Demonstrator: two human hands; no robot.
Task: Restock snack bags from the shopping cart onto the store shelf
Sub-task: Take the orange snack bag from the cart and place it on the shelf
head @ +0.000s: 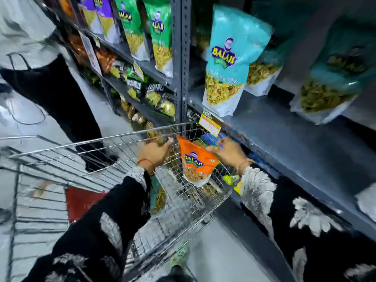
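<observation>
An orange snack bag (pixel 195 161) stands tilted inside the wire shopping cart (pixel 114 139), between my two hands. My left hand (pixel 154 152) reaches over the cart's far corner, fingers curled right at the bag's top left corner; blur hides whether it grips the bag. My right hand (pixel 228 153) hovers at the bag's right side with fingers spread over blue packets (pixel 209 139), holding nothing that I can see. A green-and-yellow bag (pixel 158 198) lies in the cart under my left forearm. On the grey shelf (pixel 284 131) a teal snack bag (pixel 230 58) stands upright.
More teal bags (pixel 329 78) stand further right on the shelf, and green bags (pixel 160 37) fill the bay to the left. A price tag (pixel 209 125) hangs on the shelf edge. Another person (pixel 50 88) stands at the left beyond the cart. A red item (pixel 81 202) sits below the cart.
</observation>
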